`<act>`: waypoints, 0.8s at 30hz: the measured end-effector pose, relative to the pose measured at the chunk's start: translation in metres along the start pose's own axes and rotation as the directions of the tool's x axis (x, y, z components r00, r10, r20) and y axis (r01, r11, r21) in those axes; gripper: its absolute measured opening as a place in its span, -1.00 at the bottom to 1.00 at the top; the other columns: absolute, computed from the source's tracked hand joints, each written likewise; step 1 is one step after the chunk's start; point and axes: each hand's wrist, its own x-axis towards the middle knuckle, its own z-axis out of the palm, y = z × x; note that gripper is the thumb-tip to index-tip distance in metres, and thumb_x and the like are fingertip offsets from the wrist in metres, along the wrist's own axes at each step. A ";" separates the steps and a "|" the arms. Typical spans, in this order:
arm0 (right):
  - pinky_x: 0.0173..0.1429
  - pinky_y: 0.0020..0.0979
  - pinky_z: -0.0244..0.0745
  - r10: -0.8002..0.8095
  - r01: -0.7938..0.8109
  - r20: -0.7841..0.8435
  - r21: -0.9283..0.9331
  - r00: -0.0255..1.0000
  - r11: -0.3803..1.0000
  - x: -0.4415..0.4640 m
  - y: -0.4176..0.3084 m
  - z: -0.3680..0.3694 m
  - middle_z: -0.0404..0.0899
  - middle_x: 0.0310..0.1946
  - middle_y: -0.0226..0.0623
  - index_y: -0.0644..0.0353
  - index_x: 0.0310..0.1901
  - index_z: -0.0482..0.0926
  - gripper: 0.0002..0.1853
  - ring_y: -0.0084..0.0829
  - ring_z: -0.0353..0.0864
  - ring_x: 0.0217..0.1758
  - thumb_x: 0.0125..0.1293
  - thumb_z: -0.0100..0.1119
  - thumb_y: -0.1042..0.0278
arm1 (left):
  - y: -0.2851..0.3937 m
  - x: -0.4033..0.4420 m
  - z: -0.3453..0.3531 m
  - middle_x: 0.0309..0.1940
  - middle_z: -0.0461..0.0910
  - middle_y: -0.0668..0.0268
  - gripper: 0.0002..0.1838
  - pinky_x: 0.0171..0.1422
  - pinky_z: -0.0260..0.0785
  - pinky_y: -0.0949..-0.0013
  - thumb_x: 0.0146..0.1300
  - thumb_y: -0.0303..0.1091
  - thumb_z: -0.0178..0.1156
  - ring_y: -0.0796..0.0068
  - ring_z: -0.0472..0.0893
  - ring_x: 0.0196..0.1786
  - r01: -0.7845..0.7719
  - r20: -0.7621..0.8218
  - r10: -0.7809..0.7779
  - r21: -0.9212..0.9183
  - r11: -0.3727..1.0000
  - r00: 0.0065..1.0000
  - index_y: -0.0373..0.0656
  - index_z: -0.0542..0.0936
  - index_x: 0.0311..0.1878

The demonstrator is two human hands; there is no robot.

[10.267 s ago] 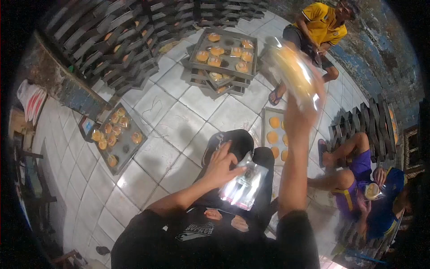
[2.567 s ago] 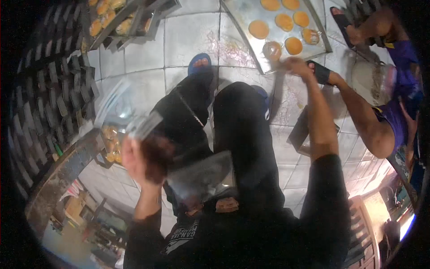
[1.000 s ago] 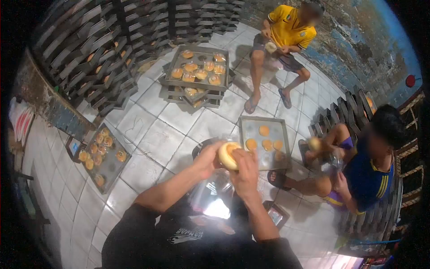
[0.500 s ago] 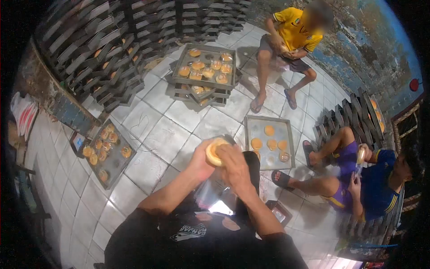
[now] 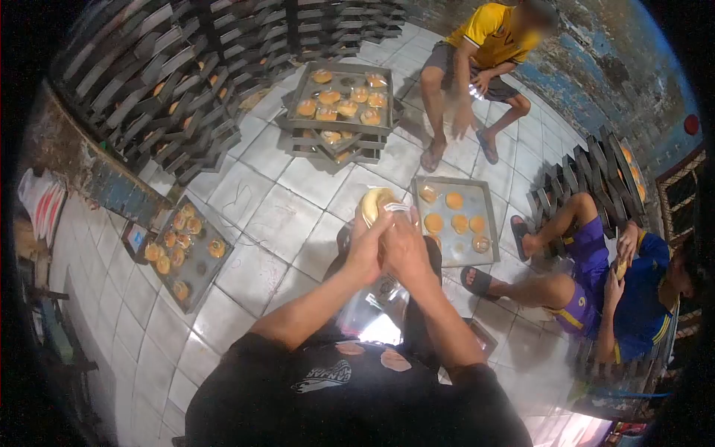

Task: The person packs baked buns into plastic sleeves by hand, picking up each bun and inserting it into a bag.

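"Where the person's two bare hands meet in front of the lap, what is held, and how does it lie?"

"One bun, with clear film bearing white print against its right side. It sits at the far end of the grip, past the thumbs and away from the wearer's chest, its pale face turned leftward and its browner part toward the right."

"Which hand is nearer, and how tight is the hold?"

"Neither is clearly nearer. The left hand closes along the bun's near left edge; the right hand curls in on the other side, over bun and film together. The hands touch one another, parted only by what they hold. The bun's visible outline runs longer away from the body than across it, but its true axis cannot be settled."

"What remains obscure?"

"The bun's underside, the fingertips beneath it, and whether the film encloses it wholly or has an open mouth. Glare hides the edges of the clear bags on the lap. Ahead and to the right, a shallow tray of buns has its near left corner covered, and a co-worker in yellow is cut off at the upper border."
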 end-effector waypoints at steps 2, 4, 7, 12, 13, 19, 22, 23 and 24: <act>0.53 0.22 0.24 -0.047 0.048 -0.020 0.039 0.999 0.998 0.011 -0.006 -0.021 0.61 0.03 0.00 0.30 0.16 0.50 -0.59 0.07 0.59 0.14 0.28 0.25 0.43 | 0.000 0.013 -0.007 0.27 0.56 0.20 -0.49 0.45 0.43 0.08 0.55 -0.06 0.13 0.22 0.55 0.33 0.097 -0.020 -0.104 -0.232 0.968 0.994 -0.10 0.43 0.43; 0.42 0.15 0.34 -0.042 0.047 -0.037 0.159 0.998 0.986 0.010 -0.022 -0.044 0.62 -0.01 -0.03 0.29 0.09 0.52 -0.65 0.06 0.60 0.07 0.28 0.27 0.44 | 0.004 0.027 -0.019 0.25 0.55 0.18 -0.42 0.38 0.47 0.06 0.56 0.16 0.05 0.19 0.60 0.25 0.190 0.028 -0.195 -0.387 0.902 0.980 -0.10 0.47 0.37; 0.20 0.00 0.46 -0.013 0.005 0.018 0.399 1.000 0.917 0.000 -0.023 -0.027 0.63 -0.11 -0.12 0.27 -0.07 0.55 -0.80 -0.01 0.61 -0.04 0.32 0.30 0.46 | 0.016 0.031 -0.018 0.26 0.55 0.13 -0.28 0.40 0.44 -0.06 0.53 0.35 -0.08 0.08 0.60 0.25 0.239 0.112 -0.211 -0.478 0.845 0.971 -0.11 0.47 0.36; -0.03 -0.22 0.50 -0.350 -0.342 0.370 0.929 0.861 0.141 -0.020 -0.035 -0.026 0.64 -0.15 -0.22 0.25 -0.21 0.52 -0.88 -0.21 0.63 -0.15 0.44 0.29 0.51 | 0.008 0.053 -0.041 0.37 0.51 0.06 -0.16 0.55 0.31 -0.20 0.58 0.38 -0.31 0.01 0.51 0.40 0.186 0.076 -0.172 -0.271 0.944 0.982 -0.23 0.41 0.44; -0.03 -0.26 0.50 -0.215 -0.324 0.362 0.926 0.907 0.195 -0.021 -0.038 -0.028 0.64 -0.17 -0.22 0.25 -0.23 0.52 -0.88 -0.28 0.62 -0.15 0.42 0.31 0.52 | 0.015 0.053 -0.050 0.37 0.51 0.06 -0.16 0.55 0.31 -0.20 0.58 0.38 -0.31 0.01 0.51 0.40 0.194 0.068 -0.183 -0.269 0.943 0.981 -0.23 0.41 0.44; -0.07 -0.42 0.50 0.219 -0.270 0.178 0.801 0.959 0.534 -0.007 -0.027 -0.005 0.64 -0.26 -0.23 0.27 -0.32 0.54 -0.85 -0.60 0.55 -0.18 0.34 0.35 0.58 | -0.002 0.043 -0.051 0.28 0.56 0.07 -0.20 0.46 0.39 -0.11 0.59 0.38 -0.30 0.06 0.55 0.34 0.253 0.063 -0.253 -0.454 0.854 0.965 -0.18 0.46 0.38; -0.11 -0.42 0.51 0.024 -0.331 0.370 0.797 0.929 0.505 -0.027 -0.023 -0.033 0.64 -0.24 -0.28 0.24 -0.33 0.52 -0.83 -0.61 0.54 -0.21 0.34 0.37 0.55 | -0.004 0.055 -0.056 0.22 0.59 0.09 -0.25 0.40 0.43 -0.07 0.62 0.32 -0.31 0.10 0.57 0.27 0.255 0.040 -0.261 -0.385 0.887 0.965 -0.18 0.47 0.35; -0.13 -0.42 0.51 -0.148 -0.455 0.546 0.796 0.825 0.399 -0.037 -0.023 -0.046 0.64 -0.22 -0.30 0.21 -0.34 0.51 -0.81 -0.61 0.54 -0.21 0.34 0.39 0.51 | -0.002 0.059 -0.064 0.26 0.57 0.06 -0.27 0.44 0.43 -0.11 0.63 0.30 -0.30 0.06 0.56 0.31 0.208 0.047 -0.209 -0.433 0.877 0.977 -0.19 0.48 0.34; -0.13 -0.42 0.51 -0.154 -0.459 0.550 0.795 0.821 0.397 -0.047 -0.022 -0.043 0.64 -0.22 -0.30 0.21 -0.34 0.51 -0.81 -0.61 0.54 -0.21 0.34 0.39 0.51 | 0.011 0.059 -0.064 0.27 0.57 0.07 -0.29 0.46 0.40 -0.11 0.64 0.27 -0.28 0.06 0.55 0.33 0.158 -0.060 -0.195 -0.380 0.911 0.979 -0.17 0.48 0.35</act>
